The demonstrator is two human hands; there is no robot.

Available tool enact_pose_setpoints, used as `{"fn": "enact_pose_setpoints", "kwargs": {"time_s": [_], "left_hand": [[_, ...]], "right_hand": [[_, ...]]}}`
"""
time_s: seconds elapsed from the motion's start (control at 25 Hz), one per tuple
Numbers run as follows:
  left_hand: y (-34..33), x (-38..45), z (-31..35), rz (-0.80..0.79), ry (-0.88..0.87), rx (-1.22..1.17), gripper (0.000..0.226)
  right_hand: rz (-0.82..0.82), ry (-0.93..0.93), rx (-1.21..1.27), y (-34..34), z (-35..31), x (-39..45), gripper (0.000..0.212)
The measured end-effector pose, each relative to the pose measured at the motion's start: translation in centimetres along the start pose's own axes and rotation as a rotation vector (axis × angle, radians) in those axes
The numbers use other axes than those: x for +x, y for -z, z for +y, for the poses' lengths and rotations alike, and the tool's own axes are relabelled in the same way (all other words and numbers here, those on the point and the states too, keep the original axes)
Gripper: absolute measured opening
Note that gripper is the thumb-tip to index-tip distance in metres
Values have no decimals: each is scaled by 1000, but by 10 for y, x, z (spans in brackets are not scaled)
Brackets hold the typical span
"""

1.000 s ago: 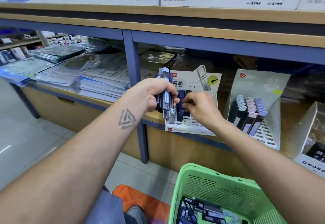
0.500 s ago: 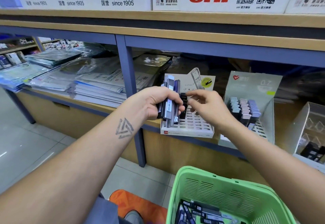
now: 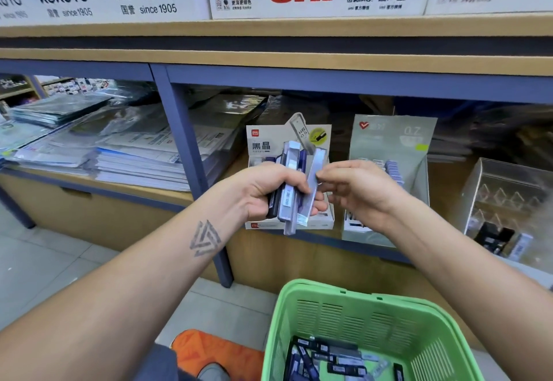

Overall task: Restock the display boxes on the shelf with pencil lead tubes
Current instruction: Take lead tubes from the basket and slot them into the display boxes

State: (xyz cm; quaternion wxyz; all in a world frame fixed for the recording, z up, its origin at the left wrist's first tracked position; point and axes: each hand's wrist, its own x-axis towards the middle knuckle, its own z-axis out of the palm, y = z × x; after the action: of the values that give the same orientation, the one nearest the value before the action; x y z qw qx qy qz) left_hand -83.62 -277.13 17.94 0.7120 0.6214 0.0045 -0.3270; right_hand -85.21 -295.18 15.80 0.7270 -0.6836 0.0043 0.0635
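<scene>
My left hand (image 3: pixel 266 192) grips a bundle of pencil lead tubes (image 3: pixel 288 183), dark and translucent, held upright in front of the white display box (image 3: pixel 263 141) on the shelf. My right hand (image 3: pixel 356 192) pinches the upper part of one pale tube (image 3: pixel 315 171) at the right side of that bundle. To the right stands a grey-green display box (image 3: pixel 392 138) with several pastel-capped tubes (image 3: pixel 395 168), partly hidden behind my right hand. The white box's slots are mostly hidden by my hands.
A green plastic basket (image 3: pixel 359 315) with several more lead tubes (image 3: pixel 326 356) sits below my hands. A clear acrylic box (image 3: pixel 508 201) stands at far right. Stacked wrapped paper goods (image 3: pixel 128 153) fill the shelf's left bay, beyond a blue upright post (image 3: pixel 185 141).
My right hand came back from the white box's slots to the bundle and now pinches a tube there. Both hands sit slightly nearer to me.
</scene>
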Motion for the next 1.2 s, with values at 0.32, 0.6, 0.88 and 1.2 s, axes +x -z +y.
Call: {"fn": "enact_pose_setpoints", "kwargs": {"time_s": [0.32,0.6,0.88,1.2], "left_hand": [[2,-1,5,130,-49,66,11],[-4,7,8,253,-171,-62,17],[-5,16,12,402,-188,-82,23],[-35,33,7,234,29,186,2]], "right_hand": [[16,69,-74,7,-5,-13,20],[-11,103,-160,14,1,-18,14],[14,197,-186,45,-15,-25,30],[191,422,-322,82,-19,-34,16]]}}
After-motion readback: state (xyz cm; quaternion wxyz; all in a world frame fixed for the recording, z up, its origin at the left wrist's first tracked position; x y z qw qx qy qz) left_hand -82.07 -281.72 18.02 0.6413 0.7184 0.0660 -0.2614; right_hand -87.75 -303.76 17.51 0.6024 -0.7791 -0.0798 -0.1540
